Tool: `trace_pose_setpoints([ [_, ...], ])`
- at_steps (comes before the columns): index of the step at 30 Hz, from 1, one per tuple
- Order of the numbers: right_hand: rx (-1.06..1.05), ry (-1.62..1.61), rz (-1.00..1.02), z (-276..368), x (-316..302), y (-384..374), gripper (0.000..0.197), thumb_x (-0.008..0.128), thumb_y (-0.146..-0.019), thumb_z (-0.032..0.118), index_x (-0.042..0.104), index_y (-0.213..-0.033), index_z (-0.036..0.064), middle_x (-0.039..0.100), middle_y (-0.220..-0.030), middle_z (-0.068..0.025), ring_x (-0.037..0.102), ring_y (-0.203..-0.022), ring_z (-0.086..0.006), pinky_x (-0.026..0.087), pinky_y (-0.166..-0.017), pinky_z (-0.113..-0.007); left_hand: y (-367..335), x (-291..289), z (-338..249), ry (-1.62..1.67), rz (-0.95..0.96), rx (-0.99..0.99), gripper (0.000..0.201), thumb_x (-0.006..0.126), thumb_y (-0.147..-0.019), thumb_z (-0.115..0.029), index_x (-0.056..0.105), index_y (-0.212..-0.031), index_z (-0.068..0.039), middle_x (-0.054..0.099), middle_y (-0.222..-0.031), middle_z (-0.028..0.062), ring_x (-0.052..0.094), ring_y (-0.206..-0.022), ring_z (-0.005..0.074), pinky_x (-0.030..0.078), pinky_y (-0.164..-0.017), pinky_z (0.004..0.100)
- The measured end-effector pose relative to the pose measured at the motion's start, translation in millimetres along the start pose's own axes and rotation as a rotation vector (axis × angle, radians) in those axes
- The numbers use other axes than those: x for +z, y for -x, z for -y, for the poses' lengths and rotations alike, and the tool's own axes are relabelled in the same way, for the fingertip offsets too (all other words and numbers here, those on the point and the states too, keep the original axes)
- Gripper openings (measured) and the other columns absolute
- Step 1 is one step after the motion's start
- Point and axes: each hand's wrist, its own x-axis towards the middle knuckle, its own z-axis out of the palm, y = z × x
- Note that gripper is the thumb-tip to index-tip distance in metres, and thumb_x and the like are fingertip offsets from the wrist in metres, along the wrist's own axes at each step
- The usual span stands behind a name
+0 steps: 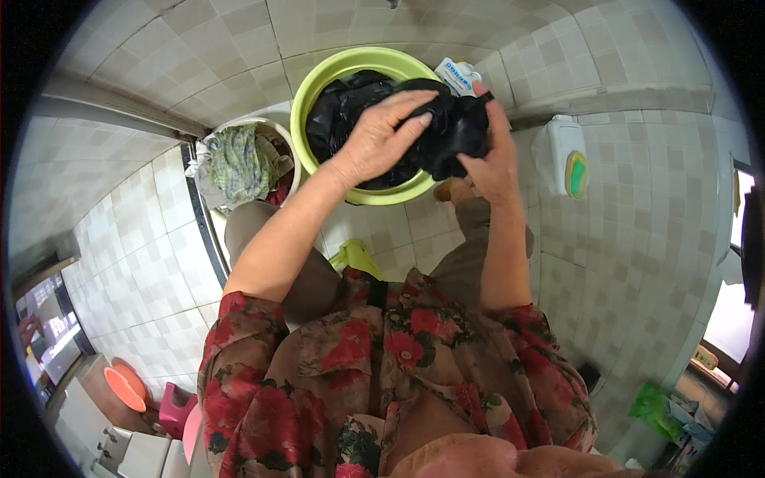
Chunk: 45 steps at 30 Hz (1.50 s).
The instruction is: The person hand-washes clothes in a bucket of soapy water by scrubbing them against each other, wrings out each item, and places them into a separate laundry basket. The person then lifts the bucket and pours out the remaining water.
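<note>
- I have the right hand (496, 159) grasping a bunched black cloth (460, 131), with its thumb on the near side and its fingers spread up along the far right edge.
- My left hand (378, 143) lies across the dark fabric with its thumb apart from its fingers; from here I cannot tell whether the fingertips pinch anything.
- The black cloth sits at the right side of a yellow-green basin (402, 193), bulging over the rim, partly covered by both hands.
- Under my left hand, more dark laundry (327, 123) fills the basin, shiny in places.
- Just beyond the basin's far right rim I see a white package with blue print (456, 76), partly hidden by the cloth and my right hand.
- Left of the basin, and close to it, stands a white bucket (294, 147) heaped with a green patterned cloth (239, 163); some dark red fabric (279, 191) shows at its side.
- On my right, near the tiled wall (629, 151), is a white plastic jug (564, 135) with a green-and-yellow sponge (576, 175) against it.
- Between the knees I make out a yellow-green plastic object (356, 256) above the tiled floor (382, 231), mostly hidden by clothing.
</note>
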Motion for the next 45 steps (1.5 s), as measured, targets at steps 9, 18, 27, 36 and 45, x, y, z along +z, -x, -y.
trace_pose_setpoints([
  [9,0.488,0.183,0.245,-79,34,21,0.054,0.064,-0.066,-0.003,0.055,-0.119,-0.0002,0.064,-0.103,-0.0140,0.060,-0.097,-0.0193,0.046,-0.086,-0.031,10,-15,57,-0.310,0.218,-0.141,0.032,0.058,-0.085,-0.010,0.061,-0.115,-0.002,0.065,-0.108,0.0177,0.064,-0.098,0.0246,0.048,-0.086,0.0342],
  [18,0.280,0.592,0.531,-107,59,16,0.056,0.073,-0.068,0.013,0.057,-0.122,0.0184,0.026,-0.148,-0.0152,0.031,-0.128,-0.0459,0.032,-0.104,-0.050,22,-36,115,-0.976,0.405,-0.972,0.084,0.069,-0.079,-0.037,0.019,-0.147,-0.030,0.014,-0.152,0.0203,0.041,-0.123,0.0492,0.044,-0.095,0.0512],
  [27,0.672,0.558,0.831,-157,140,38,0.067,0.072,-0.079,0.029,0.040,-0.137,0.0279,0.008,-0.154,-0.0150,0.019,-0.132,-0.0541,0.033,-0.101,-0.064,38,-32,165,-0.856,0.633,-1.026,0.106,0.075,-0.071,-0.039,0.003,-0.149,-0.035,0.004,-0.150,0.0310,0.035,-0.125,0.0547,0.037,-0.104,0.0436],
  [36,0.787,0.490,0.814,-204,153,37,0.069,0.072,-0.078,0.024,0.036,-0.137,0.0243,0.022,-0.150,-0.0177,0.028,-0.130,-0.0514,0.038,-0.101,-0.056,38,-27,212,-0.887,0.638,-0.926,0.097,0.074,-0.071,-0.033,0.016,-0.147,-0.025,0.037,-0.140,0.0253,0.044,-0.124,0.0406,0.039,-0.102,0.0436],
  [45,0.701,0.435,0.653,-258,173,65,0.044,0.059,-0.084,0.022,0.051,-0.125,0.0081,0.054,-0.125,-0.0210,0.054,-0.112,-0.0375,0.044,-0.095,-0.042,39,-21,250,-0.791,0.681,-0.957,0.060,0.062,-0.081,-0.023,0.039,-0.135,-0.009,0.051,-0.130,0.0210,0.050,-0.119,0.0362,0.041,-0.099,0.0434],
])
